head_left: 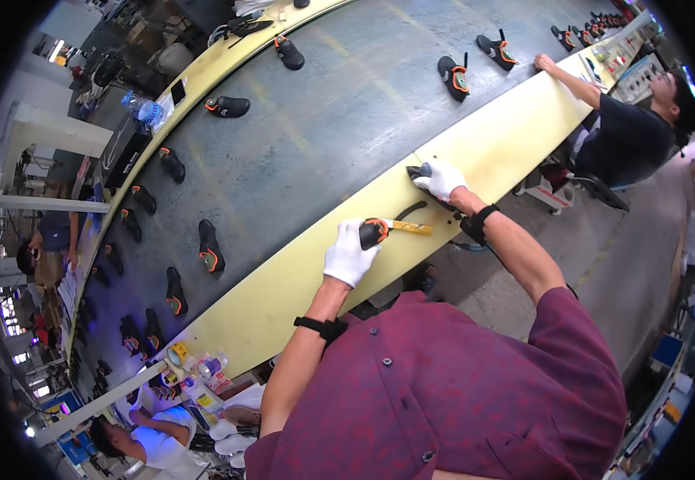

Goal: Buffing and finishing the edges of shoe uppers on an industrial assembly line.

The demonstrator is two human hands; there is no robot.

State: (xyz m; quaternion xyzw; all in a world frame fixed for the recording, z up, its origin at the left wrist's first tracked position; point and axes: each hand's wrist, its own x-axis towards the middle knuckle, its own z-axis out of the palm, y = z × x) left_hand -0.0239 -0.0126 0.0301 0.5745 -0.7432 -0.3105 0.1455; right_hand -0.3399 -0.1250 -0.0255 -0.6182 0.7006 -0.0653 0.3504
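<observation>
Wide grey conveyor belt ran diagonally thru the view, w/ pale yellow side ledges; the near ledge sat right in front of the person. Black shoes w/ orange trim lay spaced out along the belt, e.g. one shoe near the near edge, another further up-right. Maroon shirt filled the lower frame.

A co-worker in a black top sat at the same ledge to the upper right, one hand on it. Other people showed at lower left & far left, small.

Left hand, in a white glove, was closed around the black-orange handle of a brush-like tool w/ a yellow front end; tool lay just over the yellow ledge, pointing right. Exact tool type too small to tell.

Right hand, also white-gloved, was pressed down on a dark shoe piece at the ledge's belt-side edge; fingers curled over it, gripping it. A dark curved strip lay on the ledge btwn the two hands. Black straps on both wrists.
</observation>
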